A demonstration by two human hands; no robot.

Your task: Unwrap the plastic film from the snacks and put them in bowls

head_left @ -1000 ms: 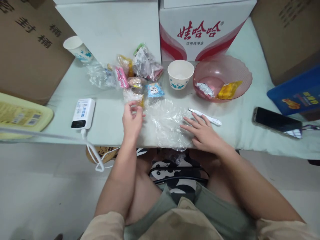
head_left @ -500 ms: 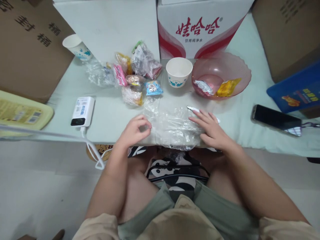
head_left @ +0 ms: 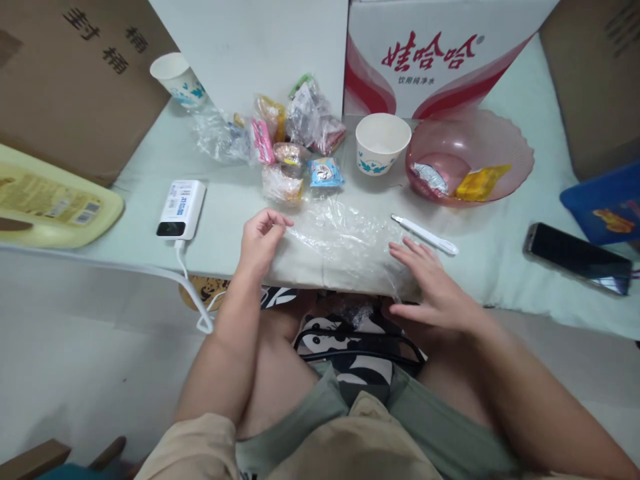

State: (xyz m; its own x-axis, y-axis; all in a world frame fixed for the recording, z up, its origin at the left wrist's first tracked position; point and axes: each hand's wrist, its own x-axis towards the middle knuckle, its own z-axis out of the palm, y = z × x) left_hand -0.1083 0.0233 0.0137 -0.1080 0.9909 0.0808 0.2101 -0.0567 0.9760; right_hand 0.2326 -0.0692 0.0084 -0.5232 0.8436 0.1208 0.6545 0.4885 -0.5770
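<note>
A clear plastic bag (head_left: 350, 243) lies crumpled and spread at the table's front edge between my hands. My left hand (head_left: 261, 241) is closed, thumb and forefinger pinching the bag's left edge. My right hand (head_left: 433, 283) is open with fingers apart at the bag's right side; whether it touches the film I cannot tell. Just beyond its fingertips lies a white utility knife (head_left: 425, 235). Behind the bag sit a small blue snack packet (head_left: 326, 173) and several wrapped snacks (head_left: 283, 183) in a heap.
Behind stand a paper cup (head_left: 383, 145) and a pink translucent bowl (head_left: 517, 150) holding two packets, before a white carton (head_left: 440, 60). A power bank (head_left: 183, 208) with a cable lies left, a phone (head_left: 577, 259) right. Another paper cup (head_left: 179, 80) stands at back left.
My left hand has moved away from me and pinched the bag's edge. The bag is spread flatter, and my right hand has drawn off the utility knife. The whole view has shifted slightly.
</note>
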